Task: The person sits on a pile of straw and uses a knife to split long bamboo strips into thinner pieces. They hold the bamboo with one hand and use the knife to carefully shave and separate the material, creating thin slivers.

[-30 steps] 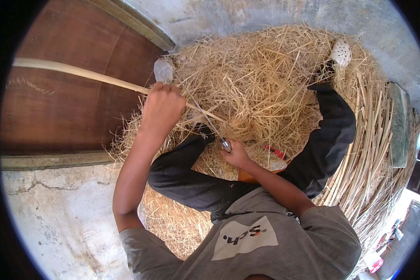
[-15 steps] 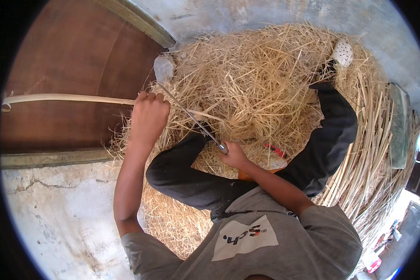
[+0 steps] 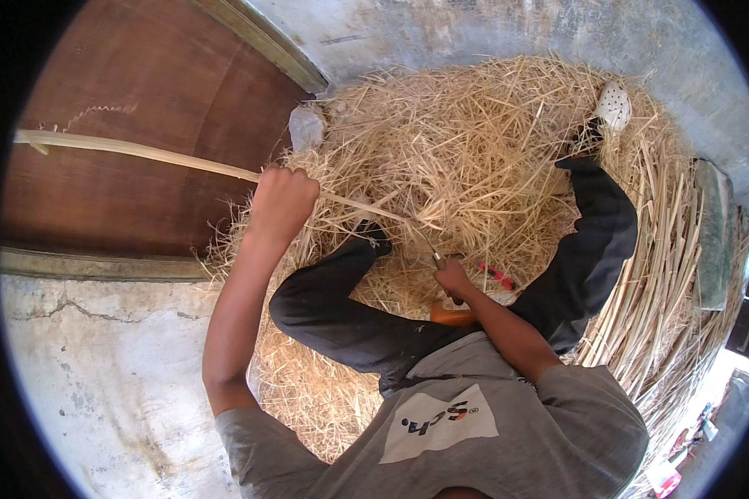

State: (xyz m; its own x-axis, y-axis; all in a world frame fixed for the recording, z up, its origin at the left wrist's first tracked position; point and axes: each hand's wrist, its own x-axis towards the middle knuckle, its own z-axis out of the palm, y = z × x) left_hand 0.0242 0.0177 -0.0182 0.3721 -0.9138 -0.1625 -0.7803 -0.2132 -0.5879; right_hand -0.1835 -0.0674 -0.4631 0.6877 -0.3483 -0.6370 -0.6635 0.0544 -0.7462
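Note:
My left hand (image 3: 285,200) is closed in a fist around a long, flat, pale plant strip (image 3: 166,156). One end of the strip reaches left across the brown door panel, and the other slants right, over the shavings, toward the blade. In my right hand (image 3: 452,281) is the handle of a knife (image 3: 430,246), its fingers wrapped round it in front of my lap. The narrow blade points away from me, its tip close to the strip's right end. Whether the two touch I cannot tell.
A thick heap of straw-coloured shavings (image 3: 474,125) lies between my bent legs. Long stalks (image 3: 653,241) are piled along the right. A red-and-black object (image 3: 497,276) and an orange one (image 3: 451,314) lie near my right hand. Walls and a brown door (image 3: 141,125) border the heap.
My right hand has moved right and toward me, and the knife has swung away from my left hand. My left hand has shifted slightly right; the strip's left end is higher.

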